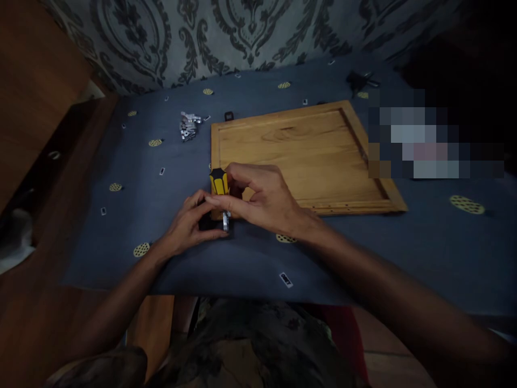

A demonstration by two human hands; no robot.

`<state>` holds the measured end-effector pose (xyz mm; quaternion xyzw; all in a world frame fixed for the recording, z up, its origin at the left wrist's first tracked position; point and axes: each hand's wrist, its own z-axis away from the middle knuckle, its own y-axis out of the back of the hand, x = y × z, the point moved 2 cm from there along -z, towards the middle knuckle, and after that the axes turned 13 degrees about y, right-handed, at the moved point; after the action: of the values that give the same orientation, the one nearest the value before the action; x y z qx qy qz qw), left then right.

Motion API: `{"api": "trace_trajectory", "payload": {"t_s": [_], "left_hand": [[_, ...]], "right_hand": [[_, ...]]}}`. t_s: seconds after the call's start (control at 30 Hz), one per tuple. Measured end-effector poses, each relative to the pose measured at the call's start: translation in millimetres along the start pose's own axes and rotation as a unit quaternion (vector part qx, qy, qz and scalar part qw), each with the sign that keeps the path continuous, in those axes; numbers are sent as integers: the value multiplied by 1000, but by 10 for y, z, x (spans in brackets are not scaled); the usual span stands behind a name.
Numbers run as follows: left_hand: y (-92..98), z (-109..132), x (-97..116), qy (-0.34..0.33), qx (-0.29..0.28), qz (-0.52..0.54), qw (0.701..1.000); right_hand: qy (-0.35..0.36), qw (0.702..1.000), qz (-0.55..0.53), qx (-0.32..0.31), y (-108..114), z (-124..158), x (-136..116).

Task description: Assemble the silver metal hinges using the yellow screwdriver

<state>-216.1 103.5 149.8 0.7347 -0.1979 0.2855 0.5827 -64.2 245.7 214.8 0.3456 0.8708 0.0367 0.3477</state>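
Note:
A wooden cabinet door [291,148] with a raised frame lies flat on the blue tablecloth. My right hand [262,196] is closed around a yellow and black screwdriver handle [219,182] at the door's near left corner. Below the handle, a small shiny metal hinge [225,221] shows at the door's edge. My left hand [188,223] steadies the hinge there, its thumb underneath and its fingers partly behind the screwdriver. The screwdriver's tip is hidden by my fingers.
Several metal hinges [189,126] lie in a pile on the patterned tablecloth [137,215]. A small black object [229,116] sits behind the door, and a dark tool-like thing [361,81] lies at the far right. Beside the door, a person [452,75] is partly blurred out.

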Motion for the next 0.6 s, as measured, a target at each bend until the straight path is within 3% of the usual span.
{"api": "trace_trajectory", "payload": {"t_s": [0.2,0.6], "left_hand": [[-14,-6,-19,2,5,-9,1000],[5,3,4,22,-5,-13,1000]], "right_hand": [[57,997,28,-41,47,-19,-40],[15,1000,-21,2,52,-29,-18]]}}
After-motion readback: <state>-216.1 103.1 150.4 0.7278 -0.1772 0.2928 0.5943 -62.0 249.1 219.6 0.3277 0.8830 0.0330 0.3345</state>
